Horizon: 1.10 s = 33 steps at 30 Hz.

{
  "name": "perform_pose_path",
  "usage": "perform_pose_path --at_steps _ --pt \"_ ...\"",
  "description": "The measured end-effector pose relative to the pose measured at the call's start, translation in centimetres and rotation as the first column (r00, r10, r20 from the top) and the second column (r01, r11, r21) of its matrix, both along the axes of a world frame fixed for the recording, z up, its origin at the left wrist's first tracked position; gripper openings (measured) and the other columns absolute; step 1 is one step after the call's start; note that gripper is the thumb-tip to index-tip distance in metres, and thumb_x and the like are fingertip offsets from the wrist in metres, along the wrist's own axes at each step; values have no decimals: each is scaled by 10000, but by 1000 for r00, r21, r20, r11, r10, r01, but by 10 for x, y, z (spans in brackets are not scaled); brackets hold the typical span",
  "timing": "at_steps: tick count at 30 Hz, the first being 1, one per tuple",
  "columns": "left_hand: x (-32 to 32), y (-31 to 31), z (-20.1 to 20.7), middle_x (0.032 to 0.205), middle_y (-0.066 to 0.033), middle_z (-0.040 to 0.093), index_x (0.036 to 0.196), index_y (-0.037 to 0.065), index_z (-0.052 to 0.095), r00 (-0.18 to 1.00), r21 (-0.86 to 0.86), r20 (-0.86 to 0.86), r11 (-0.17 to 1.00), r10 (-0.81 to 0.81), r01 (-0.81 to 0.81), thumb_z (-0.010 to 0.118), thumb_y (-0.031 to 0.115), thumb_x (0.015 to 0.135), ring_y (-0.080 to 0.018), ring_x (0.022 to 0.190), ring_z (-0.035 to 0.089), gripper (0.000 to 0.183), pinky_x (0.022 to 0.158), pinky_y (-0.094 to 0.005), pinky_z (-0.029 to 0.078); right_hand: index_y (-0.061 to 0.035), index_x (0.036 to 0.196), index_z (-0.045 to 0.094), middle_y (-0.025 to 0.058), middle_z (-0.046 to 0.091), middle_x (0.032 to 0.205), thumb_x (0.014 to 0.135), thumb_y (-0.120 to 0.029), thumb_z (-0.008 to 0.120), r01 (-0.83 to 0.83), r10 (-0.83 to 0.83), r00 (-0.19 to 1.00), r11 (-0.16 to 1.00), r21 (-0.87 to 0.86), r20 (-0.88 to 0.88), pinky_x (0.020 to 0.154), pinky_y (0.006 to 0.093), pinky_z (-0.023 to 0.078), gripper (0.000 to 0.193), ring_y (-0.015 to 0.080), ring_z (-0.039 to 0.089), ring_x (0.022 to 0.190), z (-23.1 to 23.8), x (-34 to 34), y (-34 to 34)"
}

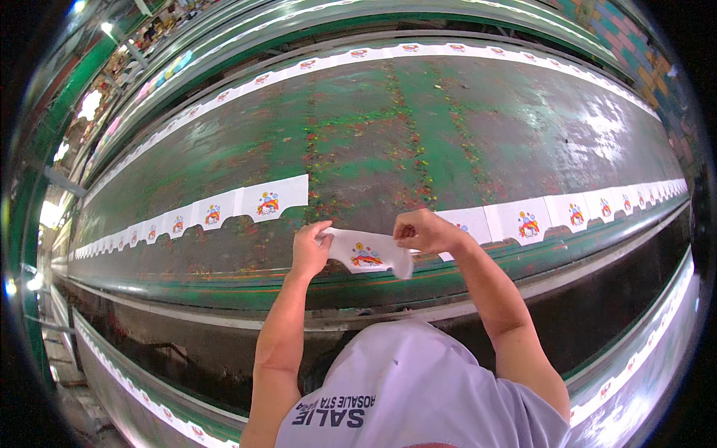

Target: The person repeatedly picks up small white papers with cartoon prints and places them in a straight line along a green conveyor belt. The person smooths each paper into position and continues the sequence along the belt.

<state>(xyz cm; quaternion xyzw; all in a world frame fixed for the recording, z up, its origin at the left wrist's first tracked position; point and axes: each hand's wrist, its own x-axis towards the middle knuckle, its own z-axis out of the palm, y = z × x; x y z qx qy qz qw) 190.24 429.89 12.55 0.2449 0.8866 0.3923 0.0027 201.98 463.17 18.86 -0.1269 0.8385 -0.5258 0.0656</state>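
Note:
A white fabric piece (347, 243) with a colourful cartoon print hangs between my hands, just over the near edge of the long green table (358, 160). My left hand (308, 250) pinches its upper left corner between thumb and fingers. Closed at the upper right corner, my right hand (427, 230) grips the piece, whose right end curls and is blurred. Like pieces lie flat in a row (213, 214) to the left and another row (526, 222) to the right. My right hand and forearm partly cover the nearest piece on the right.
Along the table's far edge runs a further strip of printed white pieces (307, 65). Red, yellow and green paint specks mark the table top. A second table (635, 384) with printed pieces stands behind me at the lower right, and a brick-patterned surface (597, 22) shows at the upper right.

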Motion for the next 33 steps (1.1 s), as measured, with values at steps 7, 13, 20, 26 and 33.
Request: perform_pose_path --at_steps 7,13,20,26,33 --pt "-54 -3 -23 967 -77 781 1301 45 784 962 335 224 915 154 -224 810 58 952 -178 861 716 350 821 -345 565 0 1137 774 175 789 961 917 -65 731 107 -129 986 975 196 102 823 414 592 233 246 750 899 -36 -35 20" --pt "-106 10 -51 1006 -100 780 1288 67 780 899 232 -165 902 405 -364 813 61 937 -309 978 722 352 958 -466 542 -3 1144 759 150 773 929 935 -76 770 543 -543 839 839 38 -10 792 381 579 222 199 718 840 -82 -115 12" --pt "-164 15 -68 1040 -57 763 1281 117 776 842 146 -405 934 357 -326 803 55 915 -308 1063 674 372 1057 -525 461 -42 1214 772 119 753 933 916 -64 810 719 -705 689 694 41 -165 784 366 589 301 231 726 809 -109 -170 5" --pt "-168 20 -75 1204 -103 735 1437 116 686 842 23 -380 914 384 -406 795 110 936 -342 1215 639 513 1161 -566 418 -39 1217 773 111 762 978 923 -66 808 774 -744 632 620 129 -219 809 369 604 297 232 746 849 -118 -173 1" --pt "-164 25 -59 1484 -195 619 1619 76 497 805 69 -443 910 396 -410 792 139 936 -420 1401 557 746 1200 -606 385 -5 1186 769 65 771 1004 1020 -85 744 791 -716 606 500 -351 345 762 349 593 186 153 710 804 -100 -158 23"
